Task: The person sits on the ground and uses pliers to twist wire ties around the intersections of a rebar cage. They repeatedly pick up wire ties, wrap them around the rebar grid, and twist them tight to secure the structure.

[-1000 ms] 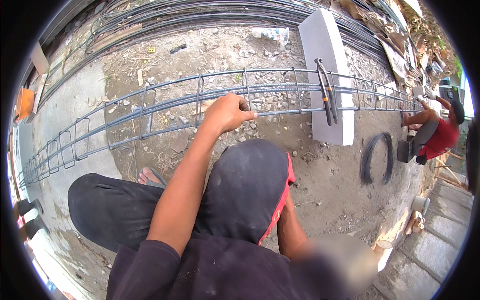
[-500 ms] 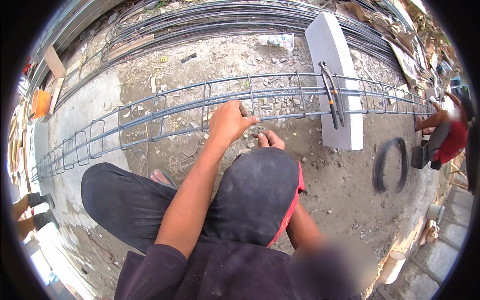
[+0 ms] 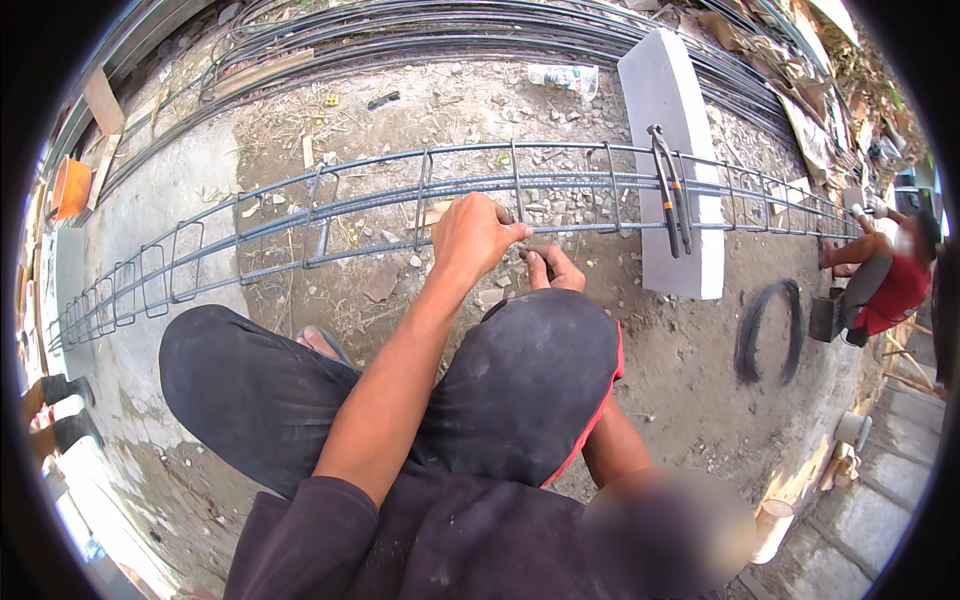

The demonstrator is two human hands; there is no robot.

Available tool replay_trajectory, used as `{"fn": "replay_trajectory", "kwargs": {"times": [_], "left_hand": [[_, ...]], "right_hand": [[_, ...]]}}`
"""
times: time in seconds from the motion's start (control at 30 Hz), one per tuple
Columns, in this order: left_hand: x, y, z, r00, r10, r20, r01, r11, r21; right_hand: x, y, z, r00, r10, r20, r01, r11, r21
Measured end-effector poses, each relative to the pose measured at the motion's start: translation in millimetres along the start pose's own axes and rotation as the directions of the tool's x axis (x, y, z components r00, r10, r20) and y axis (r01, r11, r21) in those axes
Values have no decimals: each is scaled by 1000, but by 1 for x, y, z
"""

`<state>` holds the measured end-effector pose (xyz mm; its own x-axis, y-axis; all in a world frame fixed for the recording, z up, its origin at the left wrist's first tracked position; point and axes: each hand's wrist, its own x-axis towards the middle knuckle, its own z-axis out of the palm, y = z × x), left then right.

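Observation:
A long cage of steel rebar (image 3: pixel 385 205) with square stirrups spans the view from left to right in front of my knees. My left hand (image 3: pixel 474 236) is closed on the cage's near lower bar, close beside a stirrup (image 3: pixel 518 180). Just below and to the right, my right hand (image 3: pixel 556 268) has its thumb and fingers pinched together. A small dark tip, too small to name, shows at those fingertips. Pincers (image 3: pixel 670 195) with black and orange handles hang over the cage bars to the right of my hands.
A pale block (image 3: pixel 683 265) supports the cage on the right; another (image 3: pixel 72 262) stands at its left end. A coil of dark wire (image 3: pixel 768 330) lies on the ground. At far right another person (image 3: pixel 890 290) crouches by the cage. Loose rebar (image 3: pixel 450 32) lies behind.
My right hand has risen slightly toward the lower bar, and more of its fingers shows above my knee. My left hand has shifted a little to the right, still on the bar.

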<state>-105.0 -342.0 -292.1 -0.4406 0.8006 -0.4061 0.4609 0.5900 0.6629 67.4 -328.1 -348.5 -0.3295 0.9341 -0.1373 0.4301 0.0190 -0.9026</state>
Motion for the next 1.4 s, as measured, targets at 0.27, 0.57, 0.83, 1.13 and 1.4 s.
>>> {"fn": "replay_trajectory", "kwargs": {"times": [0.27, 0.57, 0.83, 1.13, 1.4], "left_hand": [[-5, -1, 4, 995, 57, -87, -59, 998, -16], [-2, -9, -3, 984, 161, -80, -160, 987, 17], [4, -3, 16, 950, 296, -102, -300, 953, -27], [-15, -1, 26, 944, 210, -256, -219, 976, -7], [-9, -4, 32, 918, 268, -293, -268, 962, 41]], "right_hand": [[4, -8, -11, 976, -186, 109, 204, 961, -188], [83, -74, -66, 797, -272, 539, 510, 781, -360], [118, -54, -49, 788, -224, 573, 551, 672, -495], [82, -56, -44, 676, -662, 323, 666, 361, -652], [51, -12, -28, 732, -671, 122, 595, 542, -593]]}}
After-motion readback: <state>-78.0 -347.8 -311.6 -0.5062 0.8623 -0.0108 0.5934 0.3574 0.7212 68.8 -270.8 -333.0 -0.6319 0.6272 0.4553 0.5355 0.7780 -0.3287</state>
